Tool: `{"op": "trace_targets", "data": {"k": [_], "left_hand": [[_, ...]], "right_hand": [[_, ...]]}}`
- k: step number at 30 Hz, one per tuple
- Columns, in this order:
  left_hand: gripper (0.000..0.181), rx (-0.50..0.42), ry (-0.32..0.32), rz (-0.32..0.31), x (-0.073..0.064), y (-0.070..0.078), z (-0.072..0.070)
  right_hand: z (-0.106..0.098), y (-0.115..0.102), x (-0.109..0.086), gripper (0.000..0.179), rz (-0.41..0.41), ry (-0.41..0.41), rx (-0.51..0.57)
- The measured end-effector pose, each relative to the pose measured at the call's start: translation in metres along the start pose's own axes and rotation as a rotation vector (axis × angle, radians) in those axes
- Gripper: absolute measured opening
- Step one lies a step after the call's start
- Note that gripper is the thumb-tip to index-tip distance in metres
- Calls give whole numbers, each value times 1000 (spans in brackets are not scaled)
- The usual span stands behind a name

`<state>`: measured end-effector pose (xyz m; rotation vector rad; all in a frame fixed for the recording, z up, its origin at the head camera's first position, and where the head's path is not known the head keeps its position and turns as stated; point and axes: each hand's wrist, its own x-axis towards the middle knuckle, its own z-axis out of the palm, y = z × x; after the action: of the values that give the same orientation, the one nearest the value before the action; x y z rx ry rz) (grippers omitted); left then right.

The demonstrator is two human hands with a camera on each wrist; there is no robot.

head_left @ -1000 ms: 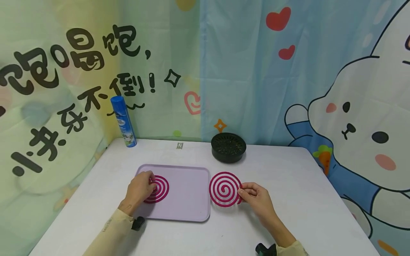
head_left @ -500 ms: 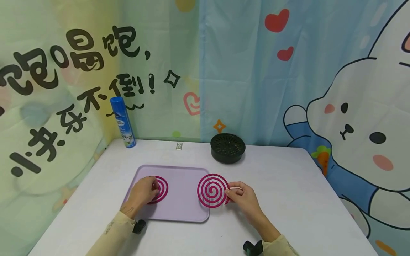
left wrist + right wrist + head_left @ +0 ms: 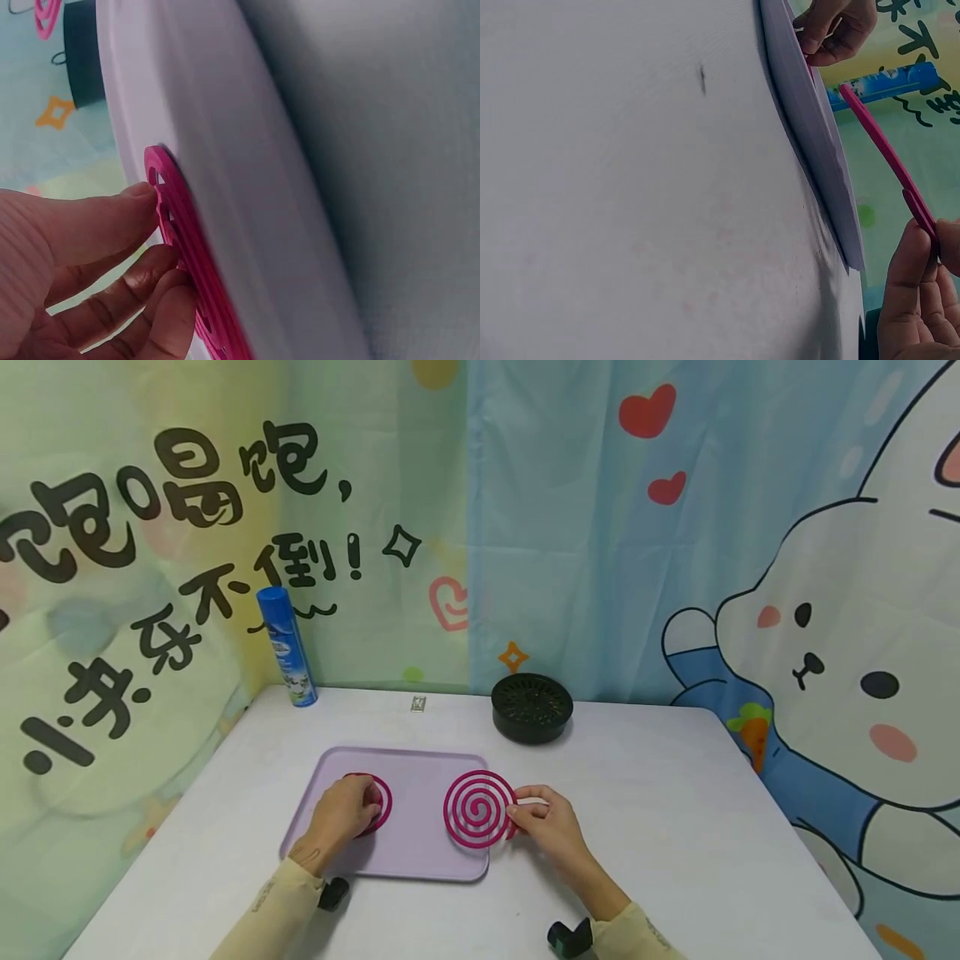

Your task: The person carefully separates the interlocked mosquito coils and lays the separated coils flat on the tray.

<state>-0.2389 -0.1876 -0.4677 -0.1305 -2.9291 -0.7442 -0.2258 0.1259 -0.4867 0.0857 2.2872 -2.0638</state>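
A lilac tray (image 3: 420, 860) lies on the white table. On its left part lies a pink spiral coil (image 3: 381, 797), mostly covered by my left hand (image 3: 347, 814), whose fingertips (image 3: 161, 255) rest on the coil (image 3: 180, 240). My right hand (image 3: 542, 822) pinches the right rim of a second pink spiral coil (image 3: 478, 808) and holds it tilted just above the tray's right part. In the right wrist view this coil (image 3: 885, 154) slants clear above the tray (image 3: 810, 127).
A black round vented holder (image 3: 532, 707) stands behind the tray near the table's back edge. A blue spray can (image 3: 286, 646) stands at the back left corner. A small label (image 3: 417, 702) lies on the white table (image 3: 675, 827). Printed curtains hang behind.
My right hand has carried its coil leftward from the bare table to above the tray's right part. My left hand has slid further over the left coil, covering more of it.
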Motion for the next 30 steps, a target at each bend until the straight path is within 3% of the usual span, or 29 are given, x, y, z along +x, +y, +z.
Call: {"op": "trace_targets", "data": {"k": [19, 30], "left_hand": [[17, -4, 13, 14, 0, -10, 0], [17, -34, 28, 30, -4, -5, -2]], "right_hand": [[29, -3, 9, 29, 6, -16, 10], [43, -4, 11, 32, 34, -56, 3]]}}
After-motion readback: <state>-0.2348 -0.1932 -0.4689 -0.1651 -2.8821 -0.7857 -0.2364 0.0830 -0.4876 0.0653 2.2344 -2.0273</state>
